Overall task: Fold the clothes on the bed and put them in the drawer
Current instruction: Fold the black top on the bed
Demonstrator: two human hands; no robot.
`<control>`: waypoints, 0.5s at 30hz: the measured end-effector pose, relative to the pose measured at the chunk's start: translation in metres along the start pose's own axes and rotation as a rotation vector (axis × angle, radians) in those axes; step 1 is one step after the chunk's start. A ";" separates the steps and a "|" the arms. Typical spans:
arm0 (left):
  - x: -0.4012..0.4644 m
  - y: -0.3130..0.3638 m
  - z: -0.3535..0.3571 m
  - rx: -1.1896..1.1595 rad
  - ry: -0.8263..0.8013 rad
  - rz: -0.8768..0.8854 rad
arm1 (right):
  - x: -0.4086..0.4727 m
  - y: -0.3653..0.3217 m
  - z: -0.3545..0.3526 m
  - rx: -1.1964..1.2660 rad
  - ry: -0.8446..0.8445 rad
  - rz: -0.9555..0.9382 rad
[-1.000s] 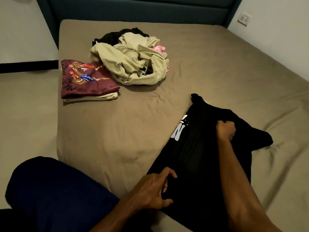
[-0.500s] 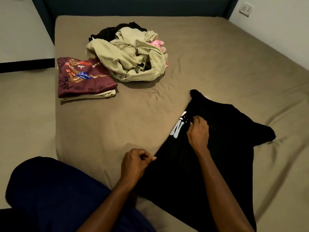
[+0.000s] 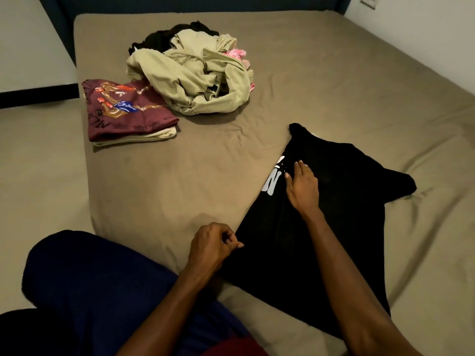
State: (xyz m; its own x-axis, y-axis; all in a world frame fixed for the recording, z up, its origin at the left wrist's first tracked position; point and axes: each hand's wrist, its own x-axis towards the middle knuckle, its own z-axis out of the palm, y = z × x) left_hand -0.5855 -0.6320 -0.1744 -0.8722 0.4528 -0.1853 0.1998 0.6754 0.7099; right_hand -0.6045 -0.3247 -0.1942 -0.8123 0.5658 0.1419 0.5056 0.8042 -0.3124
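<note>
A black T-shirt with white lettering lies partly folded on the near right of the bed. My right hand rests flat on it, fingers straight, just beside the white print. My left hand is at the shirt's near left edge, fingers curled, thumb and forefinger pinching the hem. A folded maroon printed shirt sits on a folded cream garment at the bed's left edge. Behind it is a loose pile of beige, black and pink clothes.
My knee in dark blue fabric is at the bed's near left corner. A dark headboard runs along the far side, with a wall socket at the far right. No drawer is in view.
My right hand has moved from the shirt's right part, where it was clenched on fabric, to lie flat by the print. My left hand has shifted left to the hem and curled.
</note>
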 end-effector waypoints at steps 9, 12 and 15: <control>0.009 -0.017 -0.014 -0.095 -0.100 -0.065 | -0.093 0.000 -0.010 -0.198 -0.148 -0.023; 0.012 -0.015 -0.015 -0.092 -0.121 -0.080 | -0.142 -0.007 -0.013 -0.244 -0.131 -0.107; 0.013 -0.015 -0.016 -0.090 -0.147 -0.075 | -0.207 -0.018 -0.015 -0.258 -0.154 -0.266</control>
State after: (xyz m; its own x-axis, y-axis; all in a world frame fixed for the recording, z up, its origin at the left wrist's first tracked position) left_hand -0.6069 -0.6460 -0.1765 -0.8069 0.4880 -0.3328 0.0901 0.6585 0.7472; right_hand -0.4415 -0.4538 -0.2037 -0.9489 0.3134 0.0378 0.3122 0.9494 -0.0350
